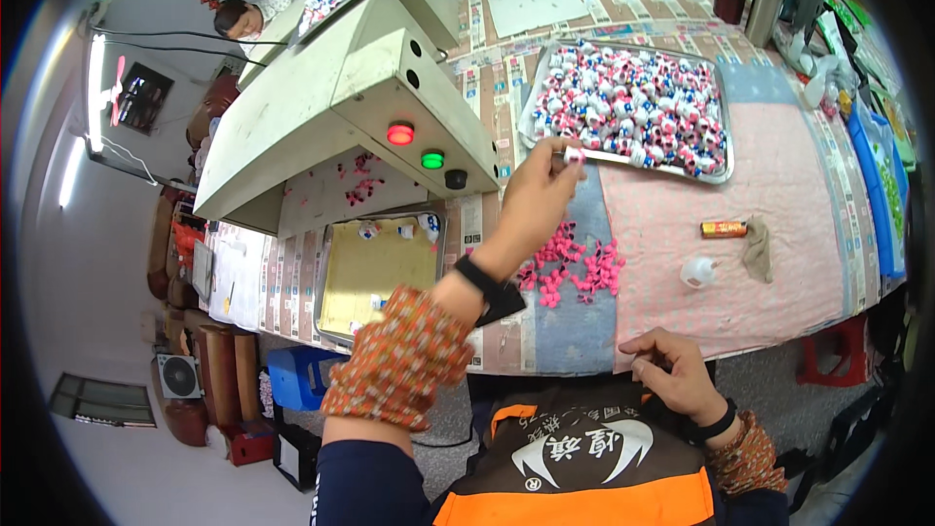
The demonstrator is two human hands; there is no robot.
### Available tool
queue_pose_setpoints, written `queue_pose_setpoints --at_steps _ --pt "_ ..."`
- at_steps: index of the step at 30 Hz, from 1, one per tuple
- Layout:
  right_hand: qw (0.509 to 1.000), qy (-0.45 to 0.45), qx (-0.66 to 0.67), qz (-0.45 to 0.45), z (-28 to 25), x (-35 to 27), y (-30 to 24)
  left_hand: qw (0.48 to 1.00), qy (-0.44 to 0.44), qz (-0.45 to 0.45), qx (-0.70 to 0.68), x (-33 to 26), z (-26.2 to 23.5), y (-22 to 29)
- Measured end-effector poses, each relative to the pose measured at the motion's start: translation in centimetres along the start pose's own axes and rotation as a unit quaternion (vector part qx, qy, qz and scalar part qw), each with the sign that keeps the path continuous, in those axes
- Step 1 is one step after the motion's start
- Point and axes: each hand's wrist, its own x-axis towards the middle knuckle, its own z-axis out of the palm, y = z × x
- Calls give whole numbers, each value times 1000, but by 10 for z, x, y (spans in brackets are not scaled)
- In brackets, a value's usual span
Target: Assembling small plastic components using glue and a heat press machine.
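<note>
My left hand (539,197) reaches up over the table to the near left corner of a metal tray (672,172). Its thumb and fingers pinch a small white-and-pink piece (575,155). The tray is heaped with small white, pink and blue figures (628,102). Below that hand, loose bright pink pieces (560,263) lie scattered on a blue cloth strip. My right hand (672,370) hovers at the table's front edge, fingers loosely bent and thumb apart from the forefinger; nothing shows between them.
At left stands a cream machine (390,88) with red and green lights and an opening. Before it lies a yellow-lined tray (380,268) holding a few white pieces. A small white bottle (698,273), a red-yellow cylinder (723,229) and a rag (758,251) rest at right. Another person (255,18) sits beyond.
</note>
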Motion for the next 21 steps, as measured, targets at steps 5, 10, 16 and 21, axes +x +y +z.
queue_pose_setpoints --at_steps 5,10,16,21 --pt "1000 27 0 -8 -7 -2 -2 985 90 89 118 103 12 -17" --pt "996 85 18 25 -20 -5 -3 937 195 146 252 100 11 -2" --pt "964 264 0 -22 -65 -8 24 986 40 84 140 -17 -5 -1" --pt "931 322 -113 -133 -74 18 18 978 46 -5 202 -123 -78 -26"
